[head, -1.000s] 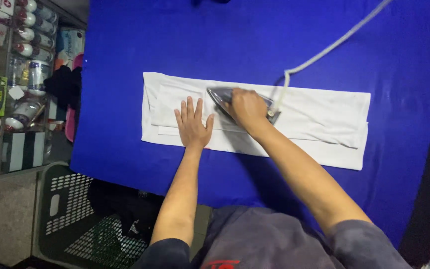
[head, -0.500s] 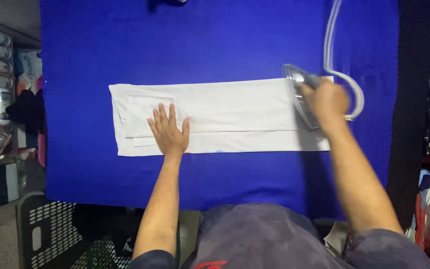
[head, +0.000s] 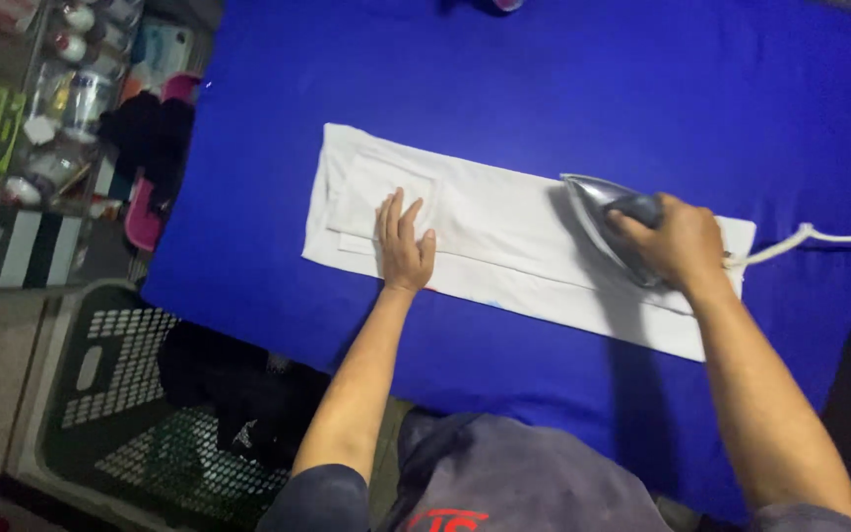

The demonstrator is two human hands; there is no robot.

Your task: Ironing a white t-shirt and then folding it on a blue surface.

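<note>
Lengthwise between the hands: folded white cloth [head: 504,232], left hand [head: 404,246] flat and ungrasping on its far-left end, right hand [head: 677,241] clenched around the iron [head: 603,212] at its right end.

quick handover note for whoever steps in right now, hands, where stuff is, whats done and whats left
Left hand: flat, fingers spread, pressing the folded white garment near its left end.
Right hand: closed on the handle of the iron, which sits on the garment's right part, tip pointing left; its cord trails off right.
Garment lies lengthwise on the blue ironing surface. A dark laundry basket sits on the floor at lower left.
Done: garment folded, laid out flat.
Left: judging by the iron's position, probably the stretch toward the left hand.
</note>
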